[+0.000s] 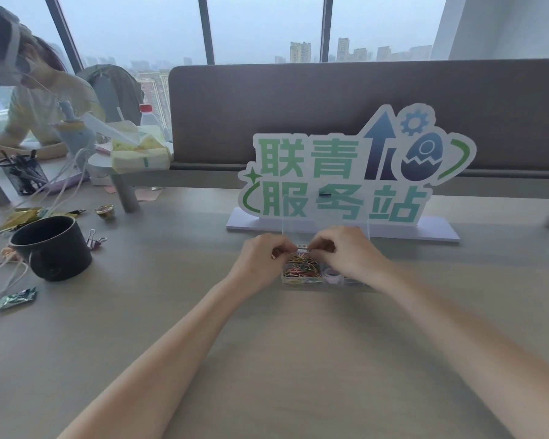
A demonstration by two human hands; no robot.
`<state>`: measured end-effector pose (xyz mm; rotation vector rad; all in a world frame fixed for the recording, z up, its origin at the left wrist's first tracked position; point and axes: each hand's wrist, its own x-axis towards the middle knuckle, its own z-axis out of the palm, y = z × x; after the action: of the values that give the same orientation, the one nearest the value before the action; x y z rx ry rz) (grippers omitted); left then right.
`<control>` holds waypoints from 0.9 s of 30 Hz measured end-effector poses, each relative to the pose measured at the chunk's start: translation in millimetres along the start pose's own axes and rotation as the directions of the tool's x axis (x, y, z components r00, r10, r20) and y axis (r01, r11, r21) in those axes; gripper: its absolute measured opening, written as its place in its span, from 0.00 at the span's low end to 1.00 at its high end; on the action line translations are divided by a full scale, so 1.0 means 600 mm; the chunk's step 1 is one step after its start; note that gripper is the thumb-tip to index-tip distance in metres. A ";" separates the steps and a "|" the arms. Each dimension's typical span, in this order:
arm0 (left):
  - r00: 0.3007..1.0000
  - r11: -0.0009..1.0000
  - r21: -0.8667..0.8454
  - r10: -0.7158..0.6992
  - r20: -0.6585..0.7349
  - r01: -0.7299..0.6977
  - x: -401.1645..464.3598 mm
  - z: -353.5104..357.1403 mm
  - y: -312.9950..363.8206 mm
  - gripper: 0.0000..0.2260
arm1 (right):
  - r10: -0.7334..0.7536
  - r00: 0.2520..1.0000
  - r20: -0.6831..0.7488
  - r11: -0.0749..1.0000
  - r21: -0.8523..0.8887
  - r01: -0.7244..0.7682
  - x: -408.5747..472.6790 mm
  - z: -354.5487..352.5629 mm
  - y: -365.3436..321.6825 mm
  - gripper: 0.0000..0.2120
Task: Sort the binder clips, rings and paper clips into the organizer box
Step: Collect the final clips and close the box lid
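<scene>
**With both hands over the box, keep the clips from spilling**

While a stray binder clip point(96, 239) waits beside the dark mug point(53, 247) at the far left of the worktop point(178, 312), the left hand point(260, 258) hovers over the organizer box point(301, 282), fingers point(279, 252) curled in a pinch above the heap of coloured paper clips point(301, 268). What it pinches is too small to tell. The right hand point(346, 253) mirrors it, fingertips meeting the left's over a small white label. My advice: release low inside that compartment, and keep clear of the rings point(332, 274) to the right. Then fetch the stray clip.
</scene>
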<state>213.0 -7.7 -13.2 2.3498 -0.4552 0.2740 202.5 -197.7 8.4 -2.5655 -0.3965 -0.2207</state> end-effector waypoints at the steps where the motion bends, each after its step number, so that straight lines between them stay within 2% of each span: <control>1: 1.000 1.000 0.001 0.004 -0.005 -0.004 -0.001 0.000 0.000 0.08 | -0.001 1.000 -0.006 1.000 -0.031 0.000 -0.001 0.002 0.000 0.05; 3: 1.000 1.000 0.000 0.014 -0.013 -0.014 -0.002 0.002 0.000 0.08 | -0.001 1.000 -0.014 0.998 -0.067 0.000 -0.003 0.006 0.001 0.06; 10: 0.996 0.999 -0.003 0.052 -0.069 -0.052 -0.002 0.001 0.003 0.08 | 0.000 1.000 -0.009 1.000 0.025 0.001 -0.005 0.007 0.000 0.14; 13: 0.992 0.998 0.029 0.060 -0.114 -0.057 -0.001 0.001 -0.001 0.07 | 0.019 0.999 -0.040 0.998 0.060 -0.017 -0.002 0.003 0.006 0.14; 20: 0.998 0.996 0.067 0.065 -0.019 -0.064 -0.012 0.009 -0.014 0.07 | -0.028 0.999 -0.019 1.000 0.006 0.028 -0.005 0.007 0.011 0.13; 27: 0.995 0.995 0.050 0.091 -0.041 -0.089 -0.017 0.010 -0.015 0.07 | -0.053 0.997 -0.048 0.998 0.027 0.055 -0.012 0.006 0.007 0.11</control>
<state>207.8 -3.3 -26.2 2.3684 -0.5399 0.3817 197.6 -201.1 1.9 -2.5193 -0.4484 -0.2928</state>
